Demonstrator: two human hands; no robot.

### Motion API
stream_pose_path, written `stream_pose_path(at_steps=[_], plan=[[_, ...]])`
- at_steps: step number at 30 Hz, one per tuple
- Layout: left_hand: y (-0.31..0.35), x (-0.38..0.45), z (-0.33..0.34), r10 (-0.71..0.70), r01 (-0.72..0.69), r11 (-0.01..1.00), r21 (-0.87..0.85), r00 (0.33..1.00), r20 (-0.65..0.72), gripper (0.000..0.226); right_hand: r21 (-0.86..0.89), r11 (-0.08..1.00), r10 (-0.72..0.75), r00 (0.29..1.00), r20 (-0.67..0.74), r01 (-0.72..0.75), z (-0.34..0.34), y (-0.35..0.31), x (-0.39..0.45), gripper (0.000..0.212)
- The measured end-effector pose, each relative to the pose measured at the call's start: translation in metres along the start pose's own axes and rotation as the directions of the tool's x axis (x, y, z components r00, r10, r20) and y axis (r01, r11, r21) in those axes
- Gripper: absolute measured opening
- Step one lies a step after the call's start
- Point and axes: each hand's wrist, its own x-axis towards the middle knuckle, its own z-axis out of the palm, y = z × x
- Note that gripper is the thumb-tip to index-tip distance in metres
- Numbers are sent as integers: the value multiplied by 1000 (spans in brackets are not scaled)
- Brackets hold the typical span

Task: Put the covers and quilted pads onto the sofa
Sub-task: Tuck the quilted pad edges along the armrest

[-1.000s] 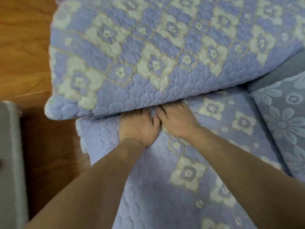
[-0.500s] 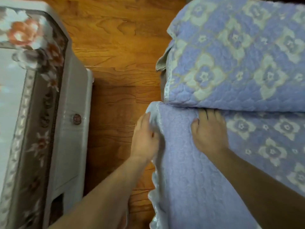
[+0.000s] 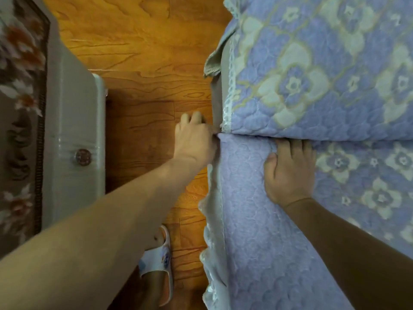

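Note:
A lavender quilted seat pad (image 3: 257, 220) with cream flowers and a lace edge lies on the sofa seat. A matching back pad (image 3: 312, 74) covers the backrest above it. Grey sofa fabric (image 3: 216, 101) shows at the left end. My left hand (image 3: 194, 139) is at the sofa's left edge, where the two pads meet; its fingers curl round the seat pad's corner. My right hand (image 3: 290, 173) lies flat on the seat pad. Its straight fingertips are pushed into the crease under the back pad and are partly hidden.
A grey low table (image 3: 73, 135) with a floral top and a round knob (image 3: 83, 157) stands to the left. A strip of wooden floor (image 3: 143, 63) runs between it and the sofa. My foot in a white slipper (image 3: 158, 258) is on the floor below.
Both hands left the middle of the crease and moved to the sofa's left end. The left hand went to the seat pad's corner; the right stays pressed at the crease.

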Motion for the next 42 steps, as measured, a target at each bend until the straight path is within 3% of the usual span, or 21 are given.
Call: stream_pose_path(at_steps=[2, 4, 6, 9, 11, 14, 21, 24, 28, 32, 36, 39, 42], plan=[[17, -3, 18, -167, 172, 976, -136, 985, 50, 21, 12, 1000, -6, 1000, -12, 6, 2, 1, 0, 41], [20, 2, 29, -148, 156, 969, -191, 987, 58, 22, 30, 1000, -9, 1000, -18, 10, 3, 2, -1, 42], [14, 14, 34, -141, 174, 915, -365, 983, 115, 19, 40, 999, -8, 1000, -15, 9, 3, 1, -1, 44], [4, 21, 36, -207, 320, 695, -644, 947, 246, 13, 41, 999, -12, 1000, -22, 12, 3, 0, -2, 46], [4, 4, 30, -174, 344, 553, -759, 938, 298, 9, 26, 1000, -8, 999, -35, 9, 3, 0, -2, 46], [2, -25, 31, -72, 377, 468, -799, 918, 390, 28, 7, 1000, -14, 999, -45, 14, 3, -1, -3, 45], [16, -8, 30, -16, 393, 581, -712, 881, 473, 56, -74, 997, -11, 999, -38, 8, 3, -7, 4, 49], [22, -16, 48, -23, 414, 499, -761, 884, 466, 58, -38, 999, -16, 1000, -5, 16, 1, -7, 5, 47], [32, -8, 39, -70, 444, 368, -817, 889, 452, 44, 16, 998, -53, 999, 2, 53, -16, -3, 7, 42], [38, 0, 40, -43, 442, 268, -856, 893, 447, 47, 96, 992, -83, 996, 15, 81, -20, 1, 12, 42], [36, 7, 40, -27, 502, 284, -817, 856, 516, 45, 17, 999, -27, 999, -28, 28, -8, -4, 18, 39], [37, 11, 26, 6, 507, 311, -804, 845, 535, 22, 33, 998, -45, 998, -52, 47, -12, -2, 16, 37], [35, 10, 34, -22, 568, 99, -817, 822, 569, 15, 41, 997, -55, 996, -64, 57, -11, 3, 15, 35]])
